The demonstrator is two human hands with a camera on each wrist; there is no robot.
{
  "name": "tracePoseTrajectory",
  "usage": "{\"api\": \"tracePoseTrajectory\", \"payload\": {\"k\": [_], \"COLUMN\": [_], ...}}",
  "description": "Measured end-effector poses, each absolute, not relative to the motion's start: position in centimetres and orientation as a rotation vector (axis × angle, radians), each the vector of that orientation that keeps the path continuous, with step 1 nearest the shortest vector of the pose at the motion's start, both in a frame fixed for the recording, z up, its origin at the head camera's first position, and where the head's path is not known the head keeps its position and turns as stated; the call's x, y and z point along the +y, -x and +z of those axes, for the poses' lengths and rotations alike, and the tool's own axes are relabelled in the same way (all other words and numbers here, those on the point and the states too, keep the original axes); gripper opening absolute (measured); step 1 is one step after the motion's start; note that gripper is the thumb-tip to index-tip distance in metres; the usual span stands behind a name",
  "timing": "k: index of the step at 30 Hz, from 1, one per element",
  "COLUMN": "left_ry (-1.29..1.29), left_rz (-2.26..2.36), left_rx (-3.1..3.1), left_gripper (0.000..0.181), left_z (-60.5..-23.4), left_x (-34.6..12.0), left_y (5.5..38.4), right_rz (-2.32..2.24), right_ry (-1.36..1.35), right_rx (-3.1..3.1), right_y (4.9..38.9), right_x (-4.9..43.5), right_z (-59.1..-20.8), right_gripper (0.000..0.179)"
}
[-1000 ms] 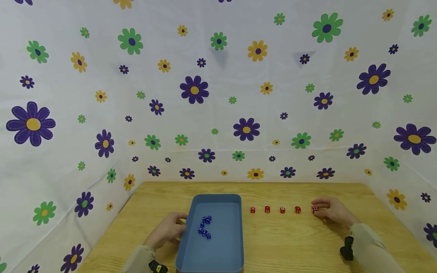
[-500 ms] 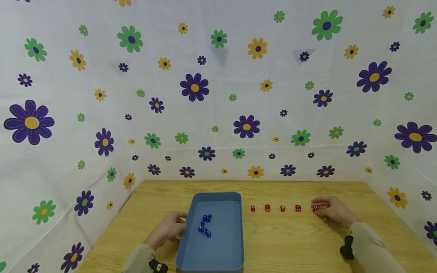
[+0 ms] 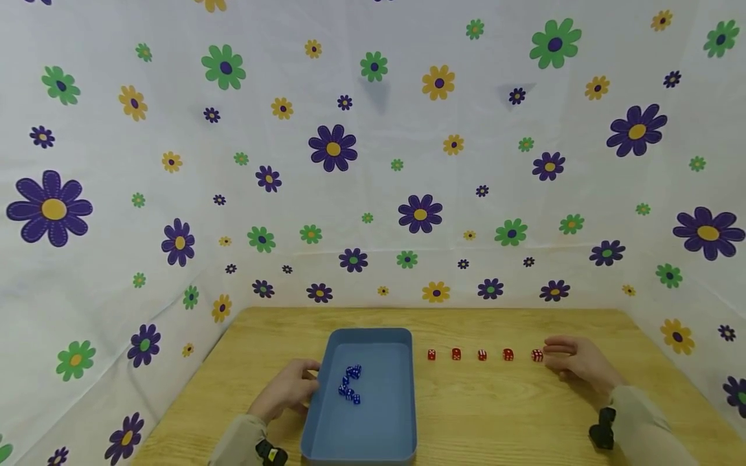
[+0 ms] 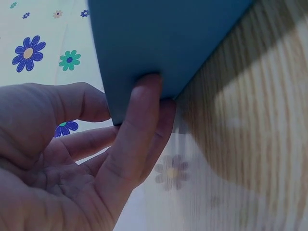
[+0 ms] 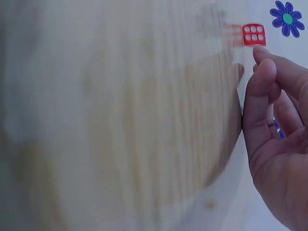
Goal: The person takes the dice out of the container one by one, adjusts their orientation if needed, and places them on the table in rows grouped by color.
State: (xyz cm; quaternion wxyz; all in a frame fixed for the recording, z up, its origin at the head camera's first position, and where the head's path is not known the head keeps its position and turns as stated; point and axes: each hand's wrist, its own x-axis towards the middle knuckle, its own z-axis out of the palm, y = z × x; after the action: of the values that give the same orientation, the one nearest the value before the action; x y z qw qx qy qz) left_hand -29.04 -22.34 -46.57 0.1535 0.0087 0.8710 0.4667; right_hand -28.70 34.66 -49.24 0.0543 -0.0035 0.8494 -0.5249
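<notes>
Five red dice with white pips stand in a spaced row on the table to the right of a blue tray [image 3: 402,446]. My right hand [image 3: 579,361] is beside the rightmost red die [image 3: 537,355], its fingertips right at the die's edge and nothing held. In the right wrist view that die [image 5: 254,35] shows six pips, just beyond the fingertips. My left hand [image 3: 287,390] rests against the tray's left side. The left wrist view shows its loosely bent fingers [image 4: 139,110] touching the tray's outer wall [image 4: 149,38].
Several blue dice [image 3: 350,383] lie clustered inside the tray, towards its left. The wooden table [image 3: 489,421] ends at the back against a white cloth [image 3: 373,291] printed with flowers, which also rises on both sides. A dark device [image 3: 603,428] sits on my right wrist.
My right hand has let go of the rightmost red die and drawn slightly to the right, leaving it at the end of the row. My left hand stays at the tray.
</notes>
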Motion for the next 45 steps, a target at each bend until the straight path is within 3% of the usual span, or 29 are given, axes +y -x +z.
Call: {"api": "tracePoseTrajectory", "payload": {"k": [11,18,30,45], "left_ry": [0.000,0.019,-0.023,-0.002], "left_rz": [1.318,1.306,1.329,1.346], "left_rx": [2.509,2.510,2.538,2.540], "left_gripper": [0.044,0.045,0.044,0.042], "left_z": [-46.5,-46.0,-46.1,-46.1], "left_x": [-22.1,-21.6,-21.3,-21.1], "left_y": [28.9,29.0,29.4,29.0], "right_rz": [-1.559,-1.560,-1.534,-1.599], "right_ry": [-0.112,0.005,0.086,0.245], "right_rx": [2.586,2.534,2.528,2.403], "right_y": [28.2,28.4,28.5,30.3], "right_x": [35.7,34.9,32.4,28.3], "right_z": [-49.4,-49.5,-48.9,-48.2], "right_gripper": [0.055,0.046,0.055,0.050]}}
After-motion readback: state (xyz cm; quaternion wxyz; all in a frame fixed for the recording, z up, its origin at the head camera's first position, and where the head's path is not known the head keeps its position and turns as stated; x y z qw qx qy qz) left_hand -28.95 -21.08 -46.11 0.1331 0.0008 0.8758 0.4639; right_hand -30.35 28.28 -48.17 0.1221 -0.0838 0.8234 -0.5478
